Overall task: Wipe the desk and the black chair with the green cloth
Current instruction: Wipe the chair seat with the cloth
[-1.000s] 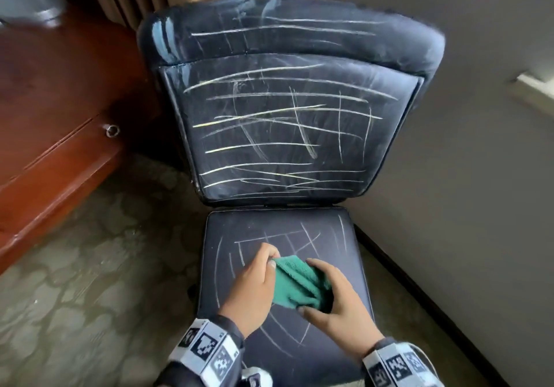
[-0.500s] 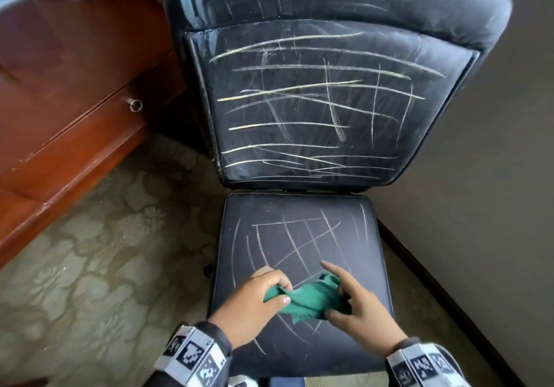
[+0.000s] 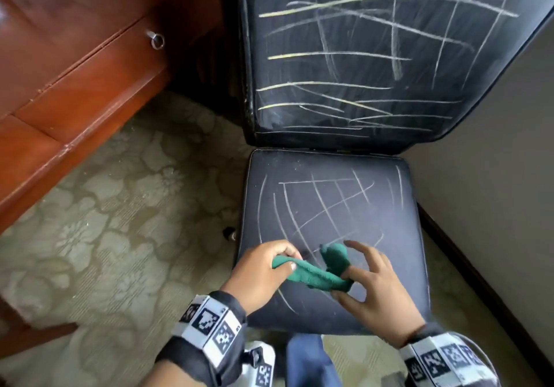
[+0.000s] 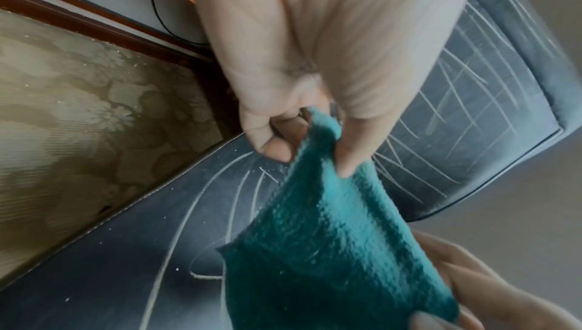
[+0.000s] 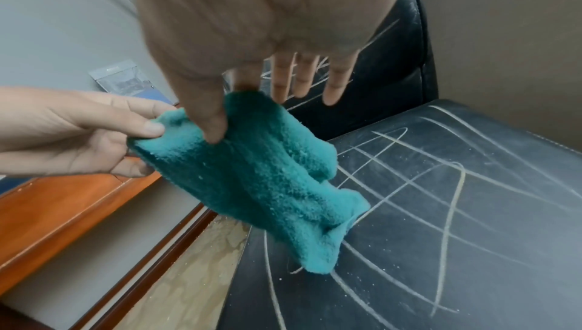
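Observation:
The green cloth [image 3: 317, 274] hangs stretched between both hands just above the front of the black chair seat [image 3: 329, 194]. My left hand [image 3: 269, 266] pinches one end of the cloth [image 4: 330, 235] between thumb and curled fingers. My right hand [image 3: 359, 269] pinches the other end of the cloth [image 5: 261, 173] between thumb and forefinger, its other fingers [image 5: 337, 78] straight and spread. Pale chalk-like lines cover the seat [image 5: 440, 211] and the chair's backrest [image 3: 374, 56]. The reddish wooden desk [image 3: 69, 65] stands at the left.
Patterned carpet [image 3: 120, 221] lies between desk and chair. A grey wall [image 3: 494, 161] with a dark baseboard runs close along the chair's right side. The desk drawer has a small metal ring pull [image 3: 157, 40]. My blue trouser leg [image 3: 308, 359] is at the seat's front edge.
The cloth has gone from a bunched wad to a strip pulled out between the hands. My view has dropped and moved closer to the seat.

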Motion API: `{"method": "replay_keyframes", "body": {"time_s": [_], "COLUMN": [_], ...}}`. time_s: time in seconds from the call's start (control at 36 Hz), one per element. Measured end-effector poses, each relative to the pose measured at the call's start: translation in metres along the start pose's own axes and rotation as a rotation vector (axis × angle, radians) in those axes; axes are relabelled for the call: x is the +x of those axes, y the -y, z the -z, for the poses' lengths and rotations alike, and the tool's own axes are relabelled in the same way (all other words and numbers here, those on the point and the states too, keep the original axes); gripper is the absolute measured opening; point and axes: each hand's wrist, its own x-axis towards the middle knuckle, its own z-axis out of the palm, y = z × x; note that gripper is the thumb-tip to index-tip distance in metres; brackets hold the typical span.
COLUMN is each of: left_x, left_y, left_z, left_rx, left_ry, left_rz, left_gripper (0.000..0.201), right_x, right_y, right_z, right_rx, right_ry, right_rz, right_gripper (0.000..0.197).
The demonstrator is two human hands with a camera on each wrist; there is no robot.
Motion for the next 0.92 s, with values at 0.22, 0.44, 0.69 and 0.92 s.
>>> {"method": "replay_keyframes", "body": {"time_s": [0.22, 0.44, 0.69, 0.92], "left_x": [-0.009, -0.021, -0.009, -0.037], "left_y": [0.044, 0.087, 0.148, 0.165], "left_z": [0.015, 0.018, -0.006, -0.020], "left_rx": [-0.080, -0.221, -0.161, -0.139], "left_ry": [0.016, 0.030, 0.002, 0.263], "left_rz": [-0.048, -0.076, 0.101, 0.215], "left_gripper": [0.018, 0.011, 0.011, 0.016], "right_x": [-0.016, -0.033, -0.018, -0.019], "right_y": [0.028, 0.031, 0.004, -0.001], "right_z": [-0.026, -0.057, -0.112, -0.126], "right_rx": [0.002, 0.073, 0.078, 0.128], "right_ry": [0.046, 0.140, 0.241, 0.554], "right_rz": [0.011, -0.018, -0.057, 0.145], "right_gripper": [0.018, 0.019, 0.026, 0.022]}}
